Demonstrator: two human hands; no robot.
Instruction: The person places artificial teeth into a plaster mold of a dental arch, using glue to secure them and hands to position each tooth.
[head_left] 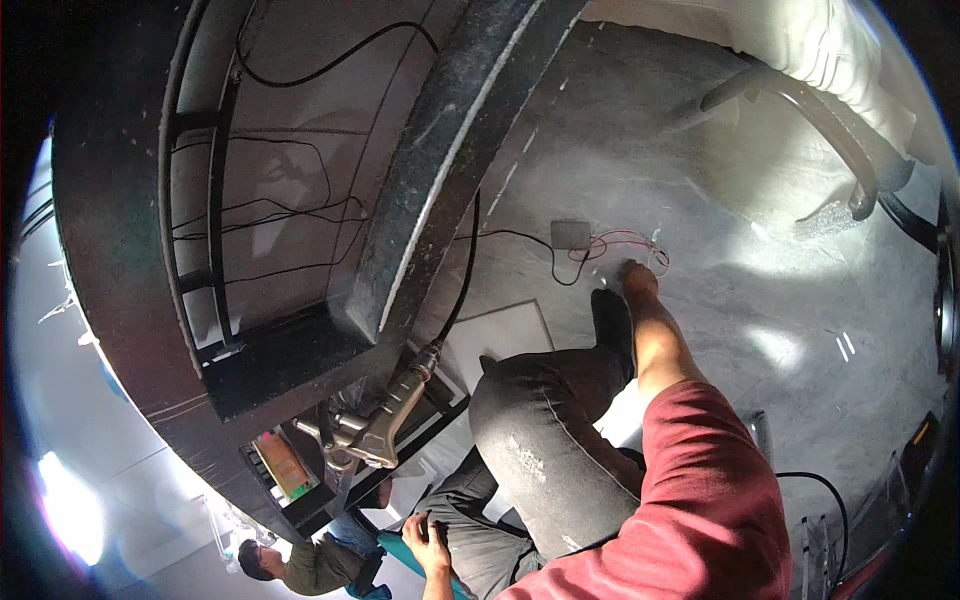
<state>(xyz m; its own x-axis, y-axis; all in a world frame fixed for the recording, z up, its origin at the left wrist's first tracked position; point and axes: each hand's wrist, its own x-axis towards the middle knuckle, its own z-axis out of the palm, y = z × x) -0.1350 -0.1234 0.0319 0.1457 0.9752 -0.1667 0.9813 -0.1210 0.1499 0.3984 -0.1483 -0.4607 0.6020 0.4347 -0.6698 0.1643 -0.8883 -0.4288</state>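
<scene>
My right hand [636, 275] reaches down to the grey floor beside a loop of thin red wire [625, 236]. Its fingers are bent and partly hidden, so what they hold, if anything, is unclear. A small flat grey box [570, 234] lies just beyond, with a black cable [532, 238] running to it. My left hand [428, 548] is low in the view by my dark trousers, its fingers curled on something dark that I cannot make out.
A dark metal bench frame [445, 160] with hanging cables fills the left. A metal gun-like tool [385, 425] hangs beside it on a hose. A chair [855, 185] stands upper right. A co-worker [310, 565] is at lower left.
</scene>
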